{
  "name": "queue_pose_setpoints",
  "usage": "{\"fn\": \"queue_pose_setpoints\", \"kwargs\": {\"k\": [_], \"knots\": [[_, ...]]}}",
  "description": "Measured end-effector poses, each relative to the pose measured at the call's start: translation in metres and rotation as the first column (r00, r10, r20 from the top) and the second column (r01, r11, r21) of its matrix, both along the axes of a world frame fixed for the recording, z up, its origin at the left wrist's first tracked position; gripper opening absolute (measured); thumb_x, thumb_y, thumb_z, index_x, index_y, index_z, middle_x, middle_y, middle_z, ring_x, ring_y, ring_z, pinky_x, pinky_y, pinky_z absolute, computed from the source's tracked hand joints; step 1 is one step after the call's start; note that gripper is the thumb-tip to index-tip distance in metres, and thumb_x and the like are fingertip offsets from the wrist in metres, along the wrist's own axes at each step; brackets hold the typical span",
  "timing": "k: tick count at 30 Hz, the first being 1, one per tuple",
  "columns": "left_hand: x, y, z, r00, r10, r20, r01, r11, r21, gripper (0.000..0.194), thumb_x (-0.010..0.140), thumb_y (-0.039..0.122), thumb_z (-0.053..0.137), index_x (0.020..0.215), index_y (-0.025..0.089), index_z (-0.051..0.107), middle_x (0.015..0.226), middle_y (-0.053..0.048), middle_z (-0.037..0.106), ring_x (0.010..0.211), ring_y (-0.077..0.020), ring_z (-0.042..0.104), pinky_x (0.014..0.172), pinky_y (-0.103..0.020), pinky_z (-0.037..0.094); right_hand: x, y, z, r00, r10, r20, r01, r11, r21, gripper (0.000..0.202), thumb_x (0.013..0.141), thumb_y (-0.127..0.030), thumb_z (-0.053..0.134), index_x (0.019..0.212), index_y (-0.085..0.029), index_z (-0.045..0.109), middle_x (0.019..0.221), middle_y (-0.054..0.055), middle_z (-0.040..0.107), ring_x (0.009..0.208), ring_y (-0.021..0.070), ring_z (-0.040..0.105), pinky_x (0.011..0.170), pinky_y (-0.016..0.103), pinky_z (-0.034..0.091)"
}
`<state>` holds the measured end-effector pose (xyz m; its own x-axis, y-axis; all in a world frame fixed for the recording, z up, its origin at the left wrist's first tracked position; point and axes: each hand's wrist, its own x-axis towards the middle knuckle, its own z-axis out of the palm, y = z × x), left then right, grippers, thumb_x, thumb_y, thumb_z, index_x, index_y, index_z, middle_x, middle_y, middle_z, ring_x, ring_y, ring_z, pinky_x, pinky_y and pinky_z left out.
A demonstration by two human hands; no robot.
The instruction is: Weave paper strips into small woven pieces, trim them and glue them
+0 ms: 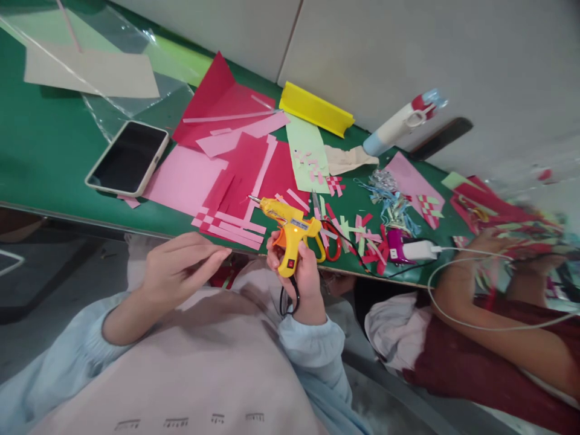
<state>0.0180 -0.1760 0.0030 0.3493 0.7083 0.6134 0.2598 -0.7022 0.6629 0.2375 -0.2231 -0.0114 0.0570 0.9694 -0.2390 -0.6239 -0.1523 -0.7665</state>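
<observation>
My right hand (304, 284) is wrapped around the handle of a yellow hot glue gun (290, 220). Its metal nozzle points left, over the red paper, and a small light glows on its body. To the left, my left hand (183, 266) hovers at the table edge with thumb and fingertips pinched together; whatever may be between them is too small to make out. Just beyond those fingertips lies a woven piece of pink and red paper strips (226, 226), its loose pink ends reaching right, below the nozzle.
A phone (129, 158) lies at left on the green table (54, 151). Scissors (333, 241), paper scraps (362, 232) and a white charger (419, 249) with its cable are at right. A yellow holder (316, 109) and a bottle (399, 125) stand behind. A co-worker's arm (457, 290) is alongside.
</observation>
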Motion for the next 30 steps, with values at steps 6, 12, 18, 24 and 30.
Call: {"fn": "queue_pose_setpoints", "kwargs": {"k": [6, 12, 18, 24, 30], "knots": [[0.003, -0.001, 0.010, 0.999, 0.022, -0.030, -0.020, 0.998, 0.057, 0.009, 0.088, 0.019, 0.071, 0.091, 0.025, 0.076, 0.075, 0.001, 0.077, 0.063, -0.0095, 0.067, 0.055, -0.017, 0.051, -0.003, -0.001, 0.007, 0.998, 0.018, 0.053, -0.018, 1.000, -0.001, 0.040, 0.083, -0.054, 0.057, 0.096, -0.019, 0.068, 0.084, 0.005, 0.064, 0.054, 0.0111, 0.045, 0.051, 0.028, 0.042], [0.008, -0.005, 0.019, 0.992, -0.019, -0.124, 0.029, 0.996, 0.082, 0.012, 0.095, 0.027, 0.063, 0.104, 0.023, 0.071, 0.073, 0.003, 0.074, 0.053, -0.0050, 0.059, 0.055, -0.014, 0.048, -0.010, 0.001, 0.022, 0.993, 0.055, 0.101, -0.060, 0.997, 0.046, 0.035, 0.087, -0.050, 0.058, 0.108, -0.022, 0.057, 0.092, 0.004, 0.068, 0.056, 0.0127, 0.058, 0.048, 0.027, 0.044], [0.011, -0.012, 0.018, 0.893, 0.109, -0.437, -0.008, 0.974, 0.225, 0.035, 0.102, 0.024, 0.047, 0.135, 0.016, 0.054, 0.072, 0.003, 0.073, 0.054, -0.0089, 0.063, 0.049, -0.019, 0.041, -0.022, -0.002, 0.038, 0.966, 0.075, 0.249, -0.094, 0.993, 0.066, 0.050, 0.075, -0.031, 0.081, 0.116, -0.028, 0.052, 0.093, -0.004, 0.065, 0.060, 0.0078, 0.056, 0.056, 0.024, 0.049], [0.012, -0.019, 0.020, 0.815, 0.167, -0.555, -0.023, 0.966, 0.257, 0.047, 0.102, 0.025, 0.043, 0.148, 0.022, 0.042, 0.074, 0.002, 0.073, 0.056, -0.0142, 0.067, 0.045, -0.023, 0.034, -0.038, -0.001, 0.051, 0.945, 0.101, 0.312, -0.110, 0.994, 0.010, 0.050, 0.062, -0.036, 0.090, 0.098, -0.026, 0.058, 0.085, -0.002, 0.065, 0.074, 0.0144, 0.064, 0.066, 0.030, 0.059], [0.013, -0.023, 0.021, 0.802, 0.166, -0.574, 0.005, 0.959, 0.284, 0.045, 0.101, 0.022, 0.042, 0.147, 0.023, 0.042, 0.078, 0.001, 0.074, 0.058, -0.0159, 0.068, 0.048, -0.025, 0.040, -0.043, 0.000, 0.057, 0.937, 0.050, 0.347, -0.033, 0.998, -0.056, 0.054, 0.050, -0.027, 0.095, 0.090, -0.025, 0.059, 0.082, -0.003, 0.061, 0.075, 0.0146, 0.060, 0.064, 0.028, 0.057]]}}
